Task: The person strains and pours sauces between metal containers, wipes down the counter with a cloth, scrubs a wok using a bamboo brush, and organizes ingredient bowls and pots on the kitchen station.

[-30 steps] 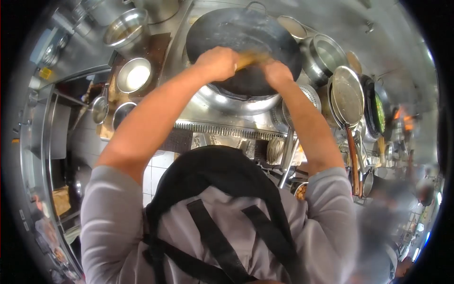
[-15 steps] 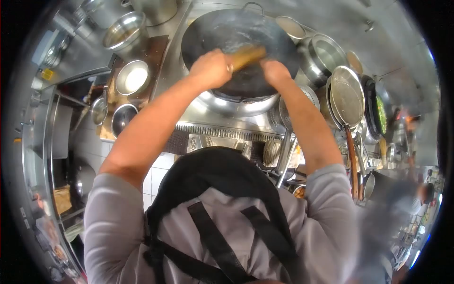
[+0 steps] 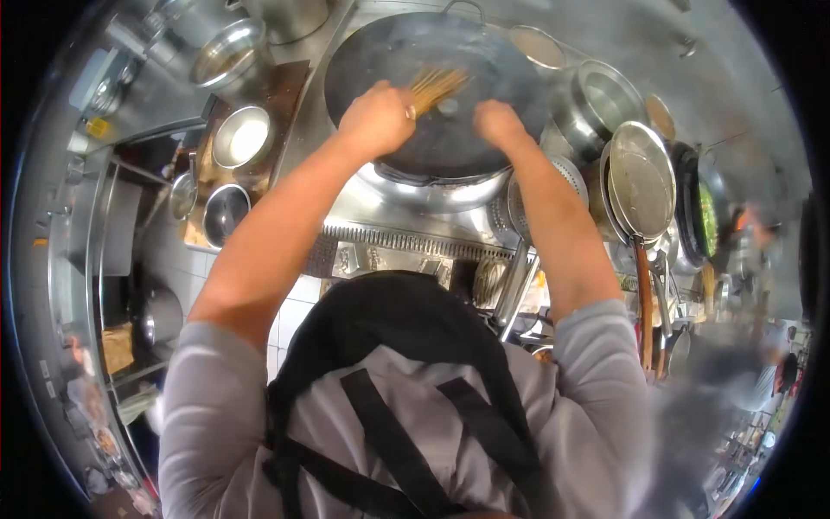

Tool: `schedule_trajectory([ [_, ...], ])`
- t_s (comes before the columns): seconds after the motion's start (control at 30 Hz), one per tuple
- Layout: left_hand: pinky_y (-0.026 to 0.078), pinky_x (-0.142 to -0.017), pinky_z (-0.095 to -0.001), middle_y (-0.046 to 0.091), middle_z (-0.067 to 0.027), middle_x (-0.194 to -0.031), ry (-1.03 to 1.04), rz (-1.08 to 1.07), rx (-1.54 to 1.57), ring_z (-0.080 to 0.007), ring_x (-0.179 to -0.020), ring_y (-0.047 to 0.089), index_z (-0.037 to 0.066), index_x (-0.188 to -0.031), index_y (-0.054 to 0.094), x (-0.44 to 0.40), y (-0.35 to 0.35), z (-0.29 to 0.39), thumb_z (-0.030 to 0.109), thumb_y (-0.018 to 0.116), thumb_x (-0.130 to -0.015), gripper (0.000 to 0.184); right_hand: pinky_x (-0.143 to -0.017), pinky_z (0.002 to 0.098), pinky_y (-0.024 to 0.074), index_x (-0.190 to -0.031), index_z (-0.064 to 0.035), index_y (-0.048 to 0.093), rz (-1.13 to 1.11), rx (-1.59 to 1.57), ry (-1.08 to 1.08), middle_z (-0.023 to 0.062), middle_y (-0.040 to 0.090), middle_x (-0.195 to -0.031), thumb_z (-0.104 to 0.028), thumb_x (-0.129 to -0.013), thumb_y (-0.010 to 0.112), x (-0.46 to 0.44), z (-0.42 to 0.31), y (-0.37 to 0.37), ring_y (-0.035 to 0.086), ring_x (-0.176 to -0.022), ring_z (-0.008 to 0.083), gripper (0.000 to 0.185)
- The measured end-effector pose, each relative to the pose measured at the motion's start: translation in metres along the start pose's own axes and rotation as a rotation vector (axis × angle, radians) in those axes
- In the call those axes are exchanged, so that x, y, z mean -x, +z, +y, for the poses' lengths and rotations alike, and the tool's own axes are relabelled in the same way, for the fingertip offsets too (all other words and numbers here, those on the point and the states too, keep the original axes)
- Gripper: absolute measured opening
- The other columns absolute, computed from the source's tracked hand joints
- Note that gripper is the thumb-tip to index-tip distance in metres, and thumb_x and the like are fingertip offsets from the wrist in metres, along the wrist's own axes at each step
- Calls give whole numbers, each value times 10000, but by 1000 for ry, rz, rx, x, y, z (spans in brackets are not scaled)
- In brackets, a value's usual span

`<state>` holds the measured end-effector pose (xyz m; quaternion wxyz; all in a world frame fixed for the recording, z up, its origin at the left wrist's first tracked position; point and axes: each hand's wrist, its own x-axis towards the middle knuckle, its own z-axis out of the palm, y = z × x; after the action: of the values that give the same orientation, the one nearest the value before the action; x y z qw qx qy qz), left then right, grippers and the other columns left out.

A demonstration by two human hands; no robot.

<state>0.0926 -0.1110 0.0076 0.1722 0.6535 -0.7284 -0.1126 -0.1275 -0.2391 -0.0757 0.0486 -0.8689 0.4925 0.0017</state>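
A large black wok (image 3: 372, 60) sits on a steel stove, its loop handle at the far rim. My left hand (image 3: 379, 119) is wrapped round a tan bristle brush (image 3: 438, 86), whose splayed bristles point up and right over the wok. My right hand (image 3: 500, 124) is closed over the wok's right side, fingers curled down and partly hidden; what they hold, if anything, cannot be made out. A gap lies between the brush and my right hand.
Left of the stove are a bowl with white contents (image 3: 243, 137), a dark bowl (image 3: 226, 215) and a steel bowl (image 3: 228, 54). Steel pots (image 3: 608, 95), a wood-handled strainer (image 3: 641, 182) and a pan with green food (image 3: 708, 218) stand right. Flames show farther right.
The brush and my left hand have moved left, away from my right hand. The bristles now point more upward. My right hand has stayed near the wok's right side.
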Motion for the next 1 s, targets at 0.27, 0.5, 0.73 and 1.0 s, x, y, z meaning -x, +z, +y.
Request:
schedule_trajectory([
  [0.27,499,-846,-451,621,-178,-1035,-35,7,-154,-379,-965,619,134,-978,694,-11,11,-8,209,663,-772,222,-832,456,523,-840,1,704,106,-39,10,236,672,-910,-193,-844,557,-9,21,22,654,-891,395,243],
  [0.5,485,-885,-448,624,-192,-1046,-86,33,-124,-383,-980,612,117,-956,677,-6,11,-17,196,707,-744,228,-836,449,520,-833,9,708,56,-5,102,243,668,-943,-163,-830,545,-7,13,17,646,-919,398,237],
  [0.73,491,-874,-469,625,-223,-1033,-11,24,-138,-394,-955,617,114,-965,687,7,-28,-51,170,626,-801,183,-862,456,507,-978,-9,665,54,64,110,244,643,-1065,-111,-856,492,31,-36,-10,628,-1005,371,235],
  [1.0,495,-823,-463,635,-209,-1000,195,-34,-34,-392,-941,617,82,-944,679,12,-33,-75,164,656,-791,176,-844,444,518,-1009,-83,647,168,219,84,199,604,-1061,-109,-889,483,51,-67,-12,631,-974,357,204],
])
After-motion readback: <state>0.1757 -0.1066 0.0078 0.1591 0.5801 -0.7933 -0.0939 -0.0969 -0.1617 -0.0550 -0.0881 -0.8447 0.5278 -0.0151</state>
